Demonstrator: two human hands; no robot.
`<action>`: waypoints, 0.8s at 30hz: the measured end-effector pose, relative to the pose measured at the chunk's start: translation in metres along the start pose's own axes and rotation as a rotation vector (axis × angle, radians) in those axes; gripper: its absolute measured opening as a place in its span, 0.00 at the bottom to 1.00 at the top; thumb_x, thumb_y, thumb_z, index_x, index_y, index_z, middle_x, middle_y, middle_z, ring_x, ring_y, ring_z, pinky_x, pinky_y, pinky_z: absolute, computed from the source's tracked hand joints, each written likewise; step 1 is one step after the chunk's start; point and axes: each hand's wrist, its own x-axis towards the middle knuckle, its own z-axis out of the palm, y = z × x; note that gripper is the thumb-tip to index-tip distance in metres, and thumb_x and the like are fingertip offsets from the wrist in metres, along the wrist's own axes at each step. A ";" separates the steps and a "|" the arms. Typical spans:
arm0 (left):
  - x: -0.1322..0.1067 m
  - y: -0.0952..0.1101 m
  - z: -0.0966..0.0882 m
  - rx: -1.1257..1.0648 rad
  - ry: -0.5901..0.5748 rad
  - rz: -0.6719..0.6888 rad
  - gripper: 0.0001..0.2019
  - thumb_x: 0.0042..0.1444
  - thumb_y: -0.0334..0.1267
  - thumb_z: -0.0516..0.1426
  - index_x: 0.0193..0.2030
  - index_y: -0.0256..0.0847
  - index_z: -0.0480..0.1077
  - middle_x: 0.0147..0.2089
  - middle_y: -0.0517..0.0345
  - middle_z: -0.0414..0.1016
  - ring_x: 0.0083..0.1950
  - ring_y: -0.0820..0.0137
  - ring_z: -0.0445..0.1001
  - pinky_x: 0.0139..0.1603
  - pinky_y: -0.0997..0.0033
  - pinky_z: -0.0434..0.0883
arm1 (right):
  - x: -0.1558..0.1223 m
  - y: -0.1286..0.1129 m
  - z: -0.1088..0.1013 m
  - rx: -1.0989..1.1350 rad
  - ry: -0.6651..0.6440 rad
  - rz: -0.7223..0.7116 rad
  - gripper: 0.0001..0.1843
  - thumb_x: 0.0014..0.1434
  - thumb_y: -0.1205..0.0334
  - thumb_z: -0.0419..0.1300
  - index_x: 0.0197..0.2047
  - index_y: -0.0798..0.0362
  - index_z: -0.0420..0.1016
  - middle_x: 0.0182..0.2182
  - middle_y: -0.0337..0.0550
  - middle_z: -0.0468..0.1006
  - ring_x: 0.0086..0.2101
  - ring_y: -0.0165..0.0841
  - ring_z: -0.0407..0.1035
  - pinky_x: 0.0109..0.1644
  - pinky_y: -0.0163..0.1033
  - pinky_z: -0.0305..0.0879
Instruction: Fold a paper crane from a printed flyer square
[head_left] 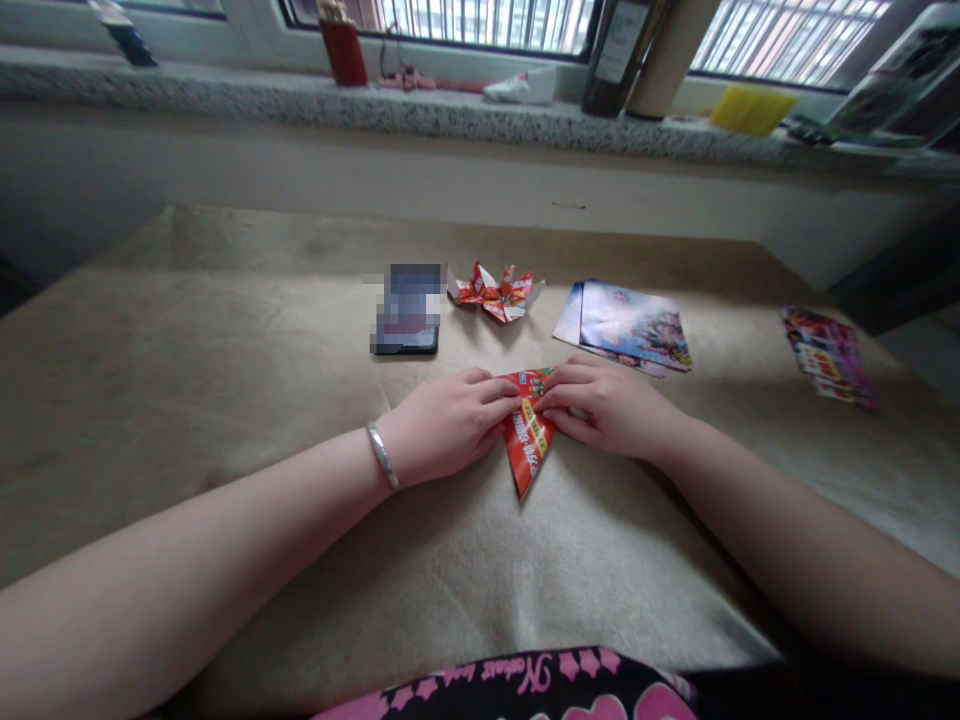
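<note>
A red printed paper [528, 440], folded to a point facing me, lies on the tan felt table cover [225, 380]. My left hand [442, 425], with a silver bracelet on its wrist, presses curled fingers onto the paper's upper left edge. My right hand [607, 405] pinches the paper's upper right edge from the other side. Both sets of fingertips meet near the top of the paper.
Behind my hands lie a phone [407, 308], a folded red paper figure [496, 291], a stack of printed sheets [626, 327] and another colourful sheet [826, 355] at far right. The stone windowsill [225, 95] holds a red cup [343, 48], a bottle and a yellow item.
</note>
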 end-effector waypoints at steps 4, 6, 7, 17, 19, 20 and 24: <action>0.000 0.000 -0.001 -0.003 -0.022 -0.013 0.16 0.63 0.36 0.50 0.54 0.37 0.69 0.55 0.49 0.72 0.52 0.63 0.71 0.54 0.61 0.71 | 0.000 -0.001 -0.004 -0.020 -0.037 0.001 0.11 0.61 0.64 0.53 0.36 0.52 0.77 0.34 0.46 0.78 0.36 0.35 0.70 0.40 0.40 0.66; 0.000 0.000 -0.002 0.004 -0.020 -0.010 0.16 0.63 0.36 0.50 0.54 0.36 0.69 0.55 0.48 0.72 0.52 0.63 0.71 0.53 0.61 0.71 | -0.001 -0.001 -0.007 -0.023 -0.055 -0.006 0.11 0.60 0.65 0.53 0.36 0.52 0.77 0.34 0.46 0.78 0.36 0.35 0.70 0.40 0.40 0.66; 0.000 0.000 -0.001 0.008 -0.020 -0.005 0.16 0.63 0.36 0.50 0.55 0.37 0.68 0.55 0.48 0.72 0.52 0.63 0.71 0.53 0.61 0.71 | -0.001 -0.001 -0.008 -0.017 -0.060 -0.016 0.10 0.59 0.66 0.53 0.35 0.52 0.77 0.34 0.46 0.78 0.36 0.35 0.70 0.41 0.41 0.67; 0.000 0.000 -0.004 0.047 -0.104 0.009 0.18 0.63 0.38 0.48 0.58 0.42 0.66 0.57 0.49 0.70 0.53 0.61 0.70 0.52 0.61 0.71 | -0.006 0.010 -0.013 0.140 -0.077 -0.078 0.10 0.55 0.69 0.56 0.33 0.49 0.78 0.36 0.42 0.80 0.37 0.32 0.72 0.49 0.42 0.67; -0.001 0.001 -0.005 0.044 -0.109 0.013 0.18 0.63 0.38 0.49 0.59 0.42 0.66 0.57 0.49 0.69 0.54 0.61 0.70 0.52 0.61 0.70 | -0.006 0.010 -0.015 0.159 -0.091 -0.090 0.10 0.55 0.69 0.56 0.33 0.49 0.78 0.36 0.41 0.80 0.37 0.32 0.73 0.49 0.42 0.68; -0.001 0.001 -0.005 0.045 -0.109 0.017 0.19 0.62 0.38 0.50 0.59 0.43 0.66 0.57 0.49 0.70 0.54 0.61 0.70 0.52 0.61 0.70 | -0.006 0.011 -0.016 0.166 -0.101 -0.093 0.10 0.55 0.69 0.56 0.33 0.49 0.78 0.37 0.42 0.80 0.37 0.32 0.73 0.48 0.42 0.68; -0.001 0.001 -0.007 0.067 -0.106 0.034 0.19 0.62 0.37 0.51 0.59 0.47 0.66 0.57 0.50 0.70 0.52 0.62 0.71 0.50 0.62 0.71 | -0.007 0.012 -0.019 0.179 -0.142 -0.091 0.10 0.55 0.69 0.56 0.34 0.49 0.79 0.39 0.41 0.80 0.38 0.32 0.73 0.47 0.40 0.68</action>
